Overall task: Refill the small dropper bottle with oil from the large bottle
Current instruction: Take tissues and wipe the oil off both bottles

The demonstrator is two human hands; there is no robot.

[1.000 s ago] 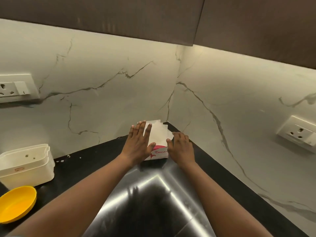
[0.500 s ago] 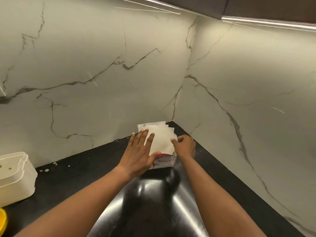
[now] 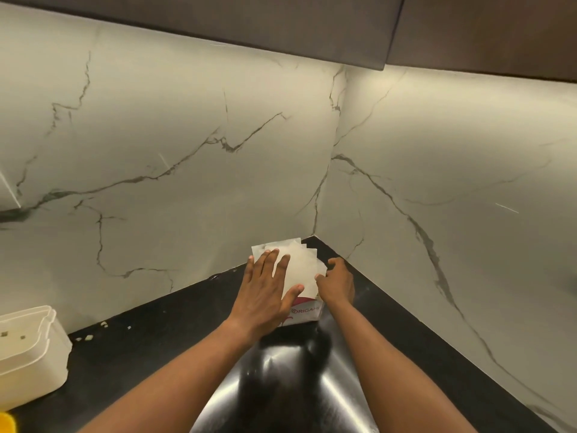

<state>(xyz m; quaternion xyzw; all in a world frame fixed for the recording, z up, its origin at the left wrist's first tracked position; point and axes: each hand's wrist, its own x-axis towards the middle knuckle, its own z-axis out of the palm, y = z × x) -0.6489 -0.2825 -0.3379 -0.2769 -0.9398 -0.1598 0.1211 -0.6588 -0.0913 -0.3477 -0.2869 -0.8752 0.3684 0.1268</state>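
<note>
At the back corner of the counter, the left hand [image 3: 265, 292] lies flat, palm down, on a stack of paper sheets [image 3: 299, 267]. Its fingers are straight and slightly spread, with the thumb pressed on the near part of the top sheet. The right hand [image 3: 337, 282] is at the stack's right edge, its fingers [image 3: 318, 276] curled in and pinching the sheet edges.

Sheets: thin, white, matte and square-cornered, fanned so several corners show at the back. They sit on a small card box [image 3: 304, 314], white with pink-red print, lettering "ORIGAMI" on the near face.

Counter [image 3: 156, 339]: black and polished, with strong light streaks between the forearms.

Walls [image 3: 187, 151]: pale marble-look slabs with grey veins, meeting in a corner just behind the box. Dark brown, flat-fronted cabinets [image 3: 281, 20] run above.

Far left: a cream plastic tub [image 3: 28, 354], rounded and nested double at the rim. A few pale crumbs [image 3: 104, 323] lie near it by the wall. A yellow item [image 3: 6, 423] is cut off at the frame edge.

The dropper bottle and the large bottle: position cannot be told from this view.
</note>
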